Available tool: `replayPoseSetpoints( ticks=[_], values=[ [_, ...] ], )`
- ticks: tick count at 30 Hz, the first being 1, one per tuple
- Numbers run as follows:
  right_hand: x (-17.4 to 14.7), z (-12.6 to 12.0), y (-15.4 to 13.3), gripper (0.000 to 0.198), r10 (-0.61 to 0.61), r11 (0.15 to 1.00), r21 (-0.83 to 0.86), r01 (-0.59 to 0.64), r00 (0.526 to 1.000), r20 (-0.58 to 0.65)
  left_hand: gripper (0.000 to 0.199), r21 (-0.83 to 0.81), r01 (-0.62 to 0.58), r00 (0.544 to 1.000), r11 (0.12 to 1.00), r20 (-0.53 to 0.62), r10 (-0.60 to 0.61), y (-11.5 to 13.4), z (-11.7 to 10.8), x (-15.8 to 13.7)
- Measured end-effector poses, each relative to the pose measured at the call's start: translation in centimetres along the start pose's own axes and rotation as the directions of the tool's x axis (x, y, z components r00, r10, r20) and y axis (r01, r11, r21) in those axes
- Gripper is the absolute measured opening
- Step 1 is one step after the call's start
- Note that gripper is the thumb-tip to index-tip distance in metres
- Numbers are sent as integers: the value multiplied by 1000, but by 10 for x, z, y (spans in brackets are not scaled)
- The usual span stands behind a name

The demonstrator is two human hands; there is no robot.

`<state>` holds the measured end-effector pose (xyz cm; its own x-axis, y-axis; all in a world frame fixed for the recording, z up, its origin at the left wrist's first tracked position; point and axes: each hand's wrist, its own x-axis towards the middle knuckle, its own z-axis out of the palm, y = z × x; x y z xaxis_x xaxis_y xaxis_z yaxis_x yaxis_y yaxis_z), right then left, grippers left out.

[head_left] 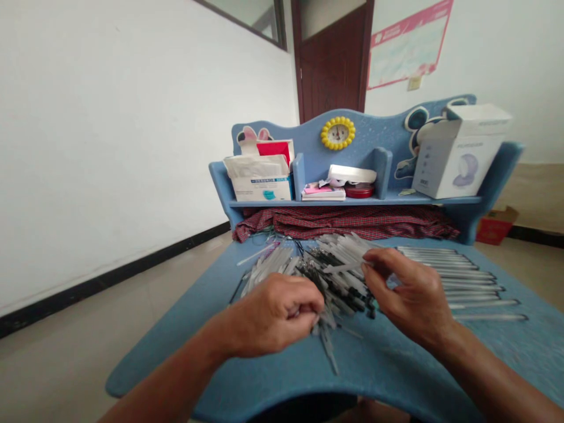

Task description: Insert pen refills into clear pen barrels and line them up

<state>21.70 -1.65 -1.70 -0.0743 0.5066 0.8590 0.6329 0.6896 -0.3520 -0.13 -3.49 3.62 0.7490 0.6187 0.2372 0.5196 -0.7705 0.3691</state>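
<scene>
My right hand [409, 288] pinches one end of a translucent pen barrel [341, 268] between thumb and fingertips, over the pile. My left hand [282, 314] is closed, thumb against curled fingers, at the near side of the pile; what it holds, if anything, is hidden. Between and behind the hands lie many loose clear pen barrels [275, 264] and dark-tipped black pen parts [317, 271]. Thin clear pieces [328, 349] stick out below my left hand. To the right, pens with dark ends [473, 275] lie side by side in a row.
The blue desk [167, 358] has a back shelf holding a mask box [264, 187], a red round tin [359, 191] and a tall white box [456, 155]. A checked cloth [343, 222] lies bunched beneath the shelf. A yellow-rimmed clock [338, 133] is on the backboard.
</scene>
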Motion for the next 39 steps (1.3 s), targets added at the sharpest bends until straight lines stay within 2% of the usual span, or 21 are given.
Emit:
replayPoseSetpoints(
  ticks=[2,4,7,9,11,16,20,24,28,31,39],
  values=[
    [0,-2,-2,11,-74,997,9,74,997,19,5,-192,129,970,973,-179,-164,-4,-4,6],
    [1,-6,-3,11,-142,990,1,142,989,49,4,-371,184,909,910,-287,-301,-9,-4,14],
    [7,-17,-5,10,-194,980,-14,196,976,101,7,-596,168,846,785,-323,-425,-14,-2,28],
    [11,-25,-4,11,-185,982,-6,188,971,154,8,-695,143,826,704,-308,-472,-16,0,36],
    [13,-31,-3,12,-161,987,18,161,961,225,9,-751,116,825,650,-292,-484,-17,2,44],
    [7,-25,-1,15,-168,985,84,147,913,372,11,-789,86,843,608,-267,-467,-15,5,60],
    [-2,-12,1,16,-185,982,115,151,900,396,12,-805,47,847,591,-281,-451,-12,4,69],
    [-8,-2,4,29,-53,990,138,-8,900,432,12,-811,-17,831,585,-337,-442,-10,1,71],
    [-9,3,5,45,33,976,179,-125,893,449,10,-815,-102,779,570,-422,-464,-8,-5,68],
    [-11,6,4,53,35,970,199,-138,893,448,9,-828,-149,761,540,-445,-472,-6,-10,64],
    [-15,8,4,60,20,974,195,-114,905,426,9,-831,-141,780,538,-428,-457,-3,-10,60]
  ],
)
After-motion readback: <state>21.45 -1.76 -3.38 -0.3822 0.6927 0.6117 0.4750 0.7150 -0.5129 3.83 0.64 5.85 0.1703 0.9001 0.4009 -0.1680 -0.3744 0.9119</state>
